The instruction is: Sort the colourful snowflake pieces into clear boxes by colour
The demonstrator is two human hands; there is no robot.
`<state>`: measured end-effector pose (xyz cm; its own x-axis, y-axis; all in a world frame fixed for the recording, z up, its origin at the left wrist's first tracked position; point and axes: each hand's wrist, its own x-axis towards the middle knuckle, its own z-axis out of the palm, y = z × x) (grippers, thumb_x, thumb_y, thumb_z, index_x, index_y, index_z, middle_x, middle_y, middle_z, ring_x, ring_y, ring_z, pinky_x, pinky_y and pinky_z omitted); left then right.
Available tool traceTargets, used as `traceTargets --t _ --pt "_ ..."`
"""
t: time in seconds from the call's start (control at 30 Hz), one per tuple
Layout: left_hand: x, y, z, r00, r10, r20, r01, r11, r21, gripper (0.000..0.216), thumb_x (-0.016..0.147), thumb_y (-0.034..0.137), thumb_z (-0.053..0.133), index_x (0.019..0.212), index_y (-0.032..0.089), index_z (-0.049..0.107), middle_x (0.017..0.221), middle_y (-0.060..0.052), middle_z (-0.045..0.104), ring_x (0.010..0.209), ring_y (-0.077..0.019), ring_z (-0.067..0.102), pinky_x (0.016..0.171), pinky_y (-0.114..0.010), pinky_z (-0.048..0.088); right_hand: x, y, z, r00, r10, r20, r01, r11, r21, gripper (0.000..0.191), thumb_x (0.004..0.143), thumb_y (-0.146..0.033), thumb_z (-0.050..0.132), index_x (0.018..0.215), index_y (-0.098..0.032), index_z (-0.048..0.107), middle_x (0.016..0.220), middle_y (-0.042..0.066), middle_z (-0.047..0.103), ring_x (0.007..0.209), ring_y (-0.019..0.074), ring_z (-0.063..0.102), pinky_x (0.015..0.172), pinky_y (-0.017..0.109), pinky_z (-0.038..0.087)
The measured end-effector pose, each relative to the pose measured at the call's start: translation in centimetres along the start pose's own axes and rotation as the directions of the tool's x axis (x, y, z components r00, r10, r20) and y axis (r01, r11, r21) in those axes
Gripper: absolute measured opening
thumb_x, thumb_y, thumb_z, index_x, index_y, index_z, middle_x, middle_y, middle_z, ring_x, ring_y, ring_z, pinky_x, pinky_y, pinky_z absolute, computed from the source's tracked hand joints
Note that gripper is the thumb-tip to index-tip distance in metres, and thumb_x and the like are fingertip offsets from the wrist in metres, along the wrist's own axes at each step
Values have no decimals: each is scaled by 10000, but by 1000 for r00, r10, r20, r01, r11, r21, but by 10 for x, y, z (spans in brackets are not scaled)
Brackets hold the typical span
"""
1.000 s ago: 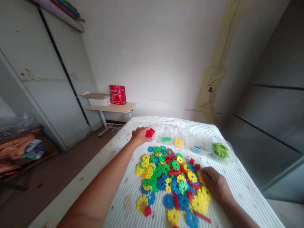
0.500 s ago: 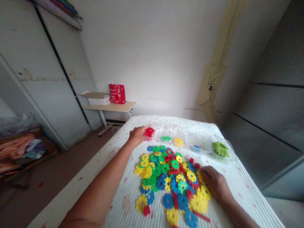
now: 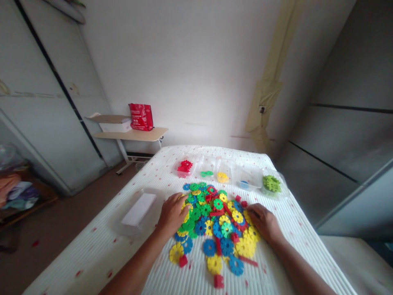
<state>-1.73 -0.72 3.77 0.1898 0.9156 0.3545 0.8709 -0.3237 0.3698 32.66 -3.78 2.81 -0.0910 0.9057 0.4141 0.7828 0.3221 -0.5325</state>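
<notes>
A heap of flat plastic gear-shaped pieces (image 3: 215,223) in yellow, green, blue and red lies on a white ribbed mattress (image 3: 101,246). My left hand (image 3: 172,214) rests on the heap's left edge, fingers curled over yellow and green pieces. My right hand (image 3: 263,222) lies on the heap's right edge, fingers bent down among the pieces. What either hand grips is hidden. At the far side stands a row of small clear tubs: red pieces (image 3: 184,167), green pieces (image 3: 206,173), yellow pieces (image 3: 222,178), a blue piece (image 3: 245,184) and lime pieces (image 3: 271,183).
A clear lidded box (image 3: 138,209) sits left of my left hand. Loose red blocks (image 3: 218,281) lie near the front. Beyond the bed stand a small table (image 3: 135,135) with a red bag (image 3: 141,116), and wardrobe doors (image 3: 39,110) at left.
My left hand has drawn back from the red tub at the far side to the left edge of the heap. The camera shifted, and the clear box came into view.
</notes>
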Motion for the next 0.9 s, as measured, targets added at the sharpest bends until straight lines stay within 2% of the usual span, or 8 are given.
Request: traceTargets --t 0.13,0.27,0.33,0.47,0.57,0.73,0.83,0.9 --pt "-1 -14 17 997 -26 -73 16 992 -126 337 820 331 443 1082 201 610 1164 -84 601 1108 -215 531 999 -385 397 -1 -5 -2 993 94 66 -103 981 163 251 806 -363 472 840 -196 656 829 53 684 761 192 629 698 300 504" --pt "-6 -20 21 996 -43 -81 14 944 -329 345 842 334 402 1090 191 596 1169 -75 603 1121 -186 532 1001 -348 405 -1 -1 -1 957 278 81 -287 879 381 301 784 -405 455 851 -172 633 751 50 678 635 179 613 590 290 504" --pt "-8 -19 20 997 -54 -59 26 916 -400 332 848 325 397 1077 199 602 1168 -67 609 1118 -179 537 996 -349 412 0 4 -1 952 306 5 -290 894 343 301 755 -401 468 841 -163 631 772 65 678 659 187 614 619 302 503" --pt "-9 -15 20 997 -17 -74 -19 891 -454 322 842 316 410 1057 202 621 1133 -72 630 1091 -187 553 992 -370 418 4 9 1 954 281 -108 -271 957 100 376 756 -376 439 970 -133 630 895 105 672 694 185 609 653 306 489" --pt "-8 -15 23 993 25 -117 -78 877 -474 319 826 299 423 1042 197 634 1104 -81 639 1065 -192 566 976 -374 430 10 5 4 965 260 -41 -262 964 -45 425 787 -379 420 1098 -149 596 979 104 660 653 161 601 633 290 480" --pt "-9 -15 23 996 14 -92 -60 849 -525 309 815 272 435 1036 199 638 1101 -81 637 1064 -201 565 965 -380 431 20 -11 10 977 188 102 -165 967 -196 342 783 -340 471 1072 -234 620 1081 72 635 854 190 619 743 283 466" --pt "-11 -10 20 999 20 -25 -31 814 -580 315 818 273 434 1048 196 635 1089 -80 640 1042 -197 579 925 -351 457 26 -18 12 974 175 142 -153 977 -151 348 761 -295 493 1078 -213 610 1020 72 643 874 196 607 761 287 462" --pt "-12 -7 19 999 36 -8 -33 788 -614 314 817 277 440 1044 190 639 1065 -79 649 1019 -194 591 908 -337 463 27 -23 12 968 184 173 -184 983 -12 351 762 -293 495 1082 -190 597 970 66 651 842 185 605 744 279 467"
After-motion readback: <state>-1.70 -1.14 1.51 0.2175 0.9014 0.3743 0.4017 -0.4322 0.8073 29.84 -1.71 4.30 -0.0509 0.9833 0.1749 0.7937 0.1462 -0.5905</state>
